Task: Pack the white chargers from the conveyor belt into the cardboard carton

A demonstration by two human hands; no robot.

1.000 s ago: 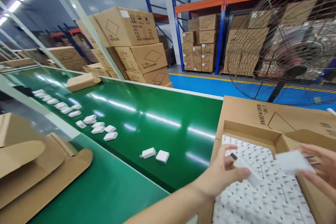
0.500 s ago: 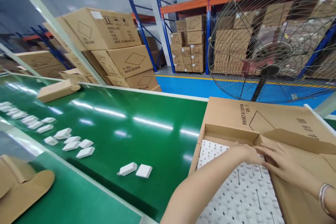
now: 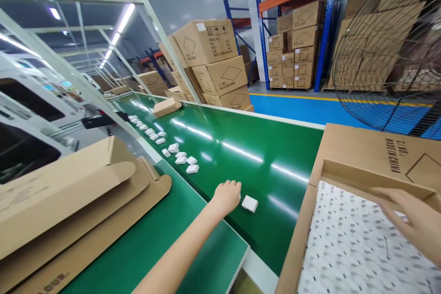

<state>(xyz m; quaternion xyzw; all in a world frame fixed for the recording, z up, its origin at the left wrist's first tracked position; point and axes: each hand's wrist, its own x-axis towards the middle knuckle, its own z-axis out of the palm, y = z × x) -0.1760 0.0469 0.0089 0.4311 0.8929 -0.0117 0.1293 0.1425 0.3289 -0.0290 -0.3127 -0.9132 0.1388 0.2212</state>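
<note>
My left hand (image 3: 226, 198) is over the green conveyor belt, its fingers closed on a white plug adapter that is almost wholly hidden beneath them. Just right of it lies another white plug adapter (image 3: 250, 203). My right hand (image 3: 413, 223), blurred, has its fingers stretched out over the open carton (image 3: 292, 243), with nothing visible in it. Tightly packed rows of white adapters (image 3: 344, 239) with small pins fill that carton. Farther up the belt, several more white adapters (image 3: 181, 160) lie in a loose line.
The green belt (image 3: 227, 128) runs away to the far left. Folded cardboard (image 3: 69, 202) covers the left of the green side table (image 3: 193, 239). Beyond the belt are stacked cartons (image 3: 220, 76), blue and orange racks, and a large wire fan (image 3: 389, 64).
My left hand has moved left out of the carton onto an adapter on the belt. The right hand stays over the carton. The view has swung left.
</note>
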